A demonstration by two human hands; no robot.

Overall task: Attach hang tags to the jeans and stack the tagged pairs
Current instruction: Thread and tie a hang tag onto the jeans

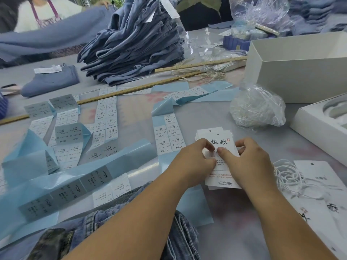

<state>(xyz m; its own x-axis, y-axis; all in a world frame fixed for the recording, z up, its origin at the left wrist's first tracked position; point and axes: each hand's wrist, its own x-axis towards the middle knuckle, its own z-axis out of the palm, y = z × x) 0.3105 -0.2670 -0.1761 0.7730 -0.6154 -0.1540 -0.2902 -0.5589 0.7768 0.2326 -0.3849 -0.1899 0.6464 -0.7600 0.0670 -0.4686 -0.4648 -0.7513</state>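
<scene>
**Both hands on the hang-tag stack**

Left hand (195, 158) and right hand (249, 160) meet over a small stack of white hang tags (219, 139) lying on the desk (216, 113). Fingers of both hands curled, pinching at the top tag near its middle; what sits between the thumbs is too small to tell. Jeans (180, 239) lie at the near edge under the forearms. Tall pile of folded jeans (135, 45) far behind. Blue-backed sticker strips (105, 119) spread left. White string loops (287, 175) just right of the tags. Bag of strings (257, 107) beyond, beside a white box (293, 72).
</scene>
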